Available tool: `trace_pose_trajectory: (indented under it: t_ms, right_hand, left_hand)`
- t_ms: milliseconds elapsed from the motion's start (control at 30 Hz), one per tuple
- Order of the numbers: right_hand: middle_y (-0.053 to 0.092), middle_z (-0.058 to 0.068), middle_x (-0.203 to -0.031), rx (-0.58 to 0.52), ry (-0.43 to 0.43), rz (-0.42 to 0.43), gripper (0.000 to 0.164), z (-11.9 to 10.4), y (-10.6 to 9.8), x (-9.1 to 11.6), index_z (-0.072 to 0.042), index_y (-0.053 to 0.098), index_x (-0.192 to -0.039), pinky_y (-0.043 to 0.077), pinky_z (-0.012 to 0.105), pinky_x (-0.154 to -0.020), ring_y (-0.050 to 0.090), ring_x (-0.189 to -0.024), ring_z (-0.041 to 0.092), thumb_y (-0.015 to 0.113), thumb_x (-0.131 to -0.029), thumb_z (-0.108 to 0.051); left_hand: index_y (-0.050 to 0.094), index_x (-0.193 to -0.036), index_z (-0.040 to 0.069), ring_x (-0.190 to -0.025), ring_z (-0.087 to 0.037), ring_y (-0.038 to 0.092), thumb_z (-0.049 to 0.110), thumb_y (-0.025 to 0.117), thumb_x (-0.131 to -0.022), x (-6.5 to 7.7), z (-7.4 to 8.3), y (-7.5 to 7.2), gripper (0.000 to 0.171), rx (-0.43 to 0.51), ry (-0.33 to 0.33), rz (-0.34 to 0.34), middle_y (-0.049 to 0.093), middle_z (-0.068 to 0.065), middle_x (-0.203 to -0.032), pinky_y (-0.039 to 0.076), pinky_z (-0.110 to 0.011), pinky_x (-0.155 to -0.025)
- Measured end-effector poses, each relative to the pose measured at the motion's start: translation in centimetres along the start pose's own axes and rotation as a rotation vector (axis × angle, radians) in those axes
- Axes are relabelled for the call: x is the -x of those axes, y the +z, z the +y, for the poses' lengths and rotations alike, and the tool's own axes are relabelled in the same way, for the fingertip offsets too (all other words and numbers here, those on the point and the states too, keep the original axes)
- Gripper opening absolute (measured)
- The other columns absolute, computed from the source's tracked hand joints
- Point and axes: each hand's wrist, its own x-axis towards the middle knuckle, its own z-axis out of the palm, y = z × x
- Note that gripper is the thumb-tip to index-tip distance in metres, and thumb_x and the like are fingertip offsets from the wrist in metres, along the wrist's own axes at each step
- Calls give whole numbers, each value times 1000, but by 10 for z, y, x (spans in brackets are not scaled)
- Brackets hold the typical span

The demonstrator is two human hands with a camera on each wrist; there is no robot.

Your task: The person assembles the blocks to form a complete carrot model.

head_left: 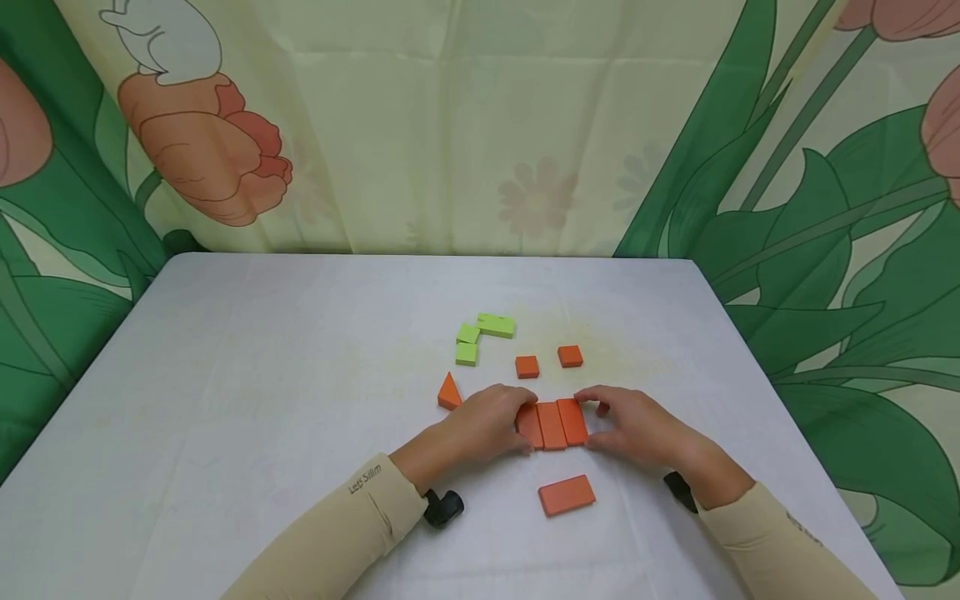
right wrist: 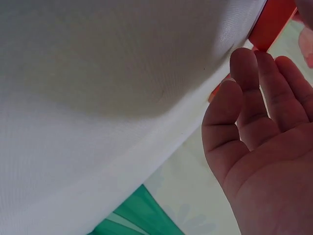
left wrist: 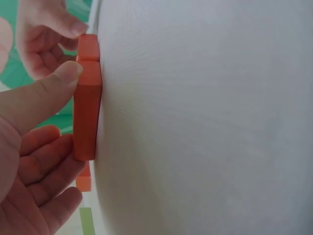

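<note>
Three flat orange rectangular blocks lie side by side on the white table. My left hand point(head_left: 487, 421) holds the leftmost block point(head_left: 529, 429) by its two ends, thumb on the near end and fingers at the far end. The middle block point(head_left: 552, 427) sits between its neighbours, touched by neither hand. At the rightmost block point(head_left: 572, 422), my right hand point(head_left: 637, 427) pinches the ends between thumb and index finger, the other fingers loosely bent. In the left wrist view the held block point(left wrist: 86, 120) stands edge-on. The right wrist view shows only a block's corner point(right wrist: 271, 27) above the fingertips.
A single orange rectangular block point(head_left: 567, 496) lies nearer me. Beyond the hands are two small orange blocks point(head_left: 527, 367), an orange triangular block point(head_left: 448, 392) and several green blocks point(head_left: 496, 325). A printed curtain point(head_left: 465, 125) hangs behind the table point(head_left: 262, 375).
</note>
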Motion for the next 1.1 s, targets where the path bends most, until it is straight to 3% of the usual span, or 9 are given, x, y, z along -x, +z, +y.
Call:
trace_pose_trajectory:
  t_ms: [233,633,1100]
  right_hand:
    - [60,9,-130,21,-13,39,66,-5,6,0,-4,55,-140,50,47,-93,58,-109,26,82,-83,-22]
    - [63,4,-118,68,-38,70,61,-17,11,-9,-3,60,-132,50,43,-88,56,-99,22,83,-82,-28]
    - [60,9,-128,34,4,30,67,-16,7,-5,-2,53,-140,50,46,-92,56,-107,26,82,-83,-23]
  left_hand:
    - [59,-137,8,-121,-19,55,27,83,-85,1,2,-2,61,8,-9,-7,63,-1,-128,45,-30,-102]
    - [58,-138,8,-123,-19,54,26,83,-85,-2,-1,-3,62,18,-19,-2,62,-1,-129,44,-31,-104]
    - [56,-139,7,-125,-20,53,26,81,-87,0,0,-2,61,30,-9,0,61,-2,-132,42,-31,-105]
